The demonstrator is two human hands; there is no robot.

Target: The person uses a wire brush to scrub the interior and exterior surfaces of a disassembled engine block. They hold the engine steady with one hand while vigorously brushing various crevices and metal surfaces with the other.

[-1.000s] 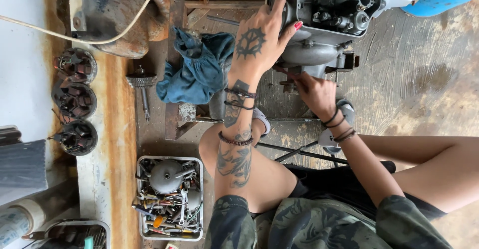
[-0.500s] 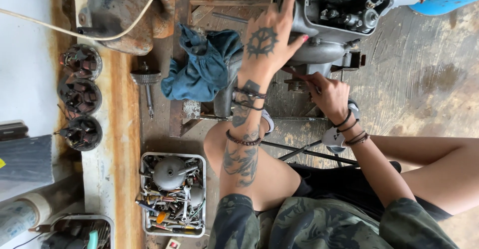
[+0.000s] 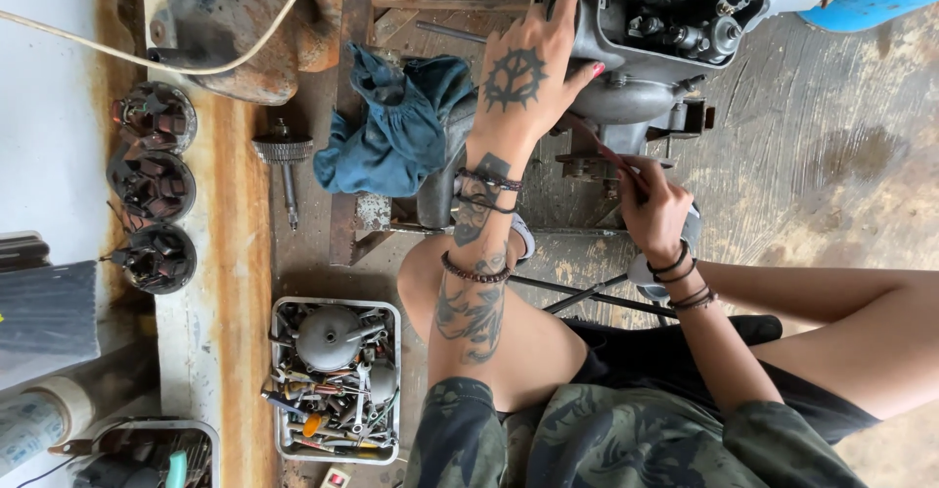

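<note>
Grey engine (image 3: 665, 19) is steadied under the spread left hand (image 3: 528, 82); a thin tool (image 3: 597, 146) is pinched by right hand (image 3: 650, 204) fingers, the casing not yet opened.

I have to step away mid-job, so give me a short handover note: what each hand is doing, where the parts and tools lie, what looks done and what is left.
Left hand: spread flat on the grey engine, bracing its side; holds nothing.
Right hand: closed on a thin red-handled tool, tip under the engine near its mount.
Blue rag lies left of the engine. Loose geared shaft on the boards beside it. Tray of tools sits by the left knee. Three round wound parts line the white ledge.
Done: engine top is open, internals exposed.
Left: the work under the engine is in progress; its extent is unclear.
</note>
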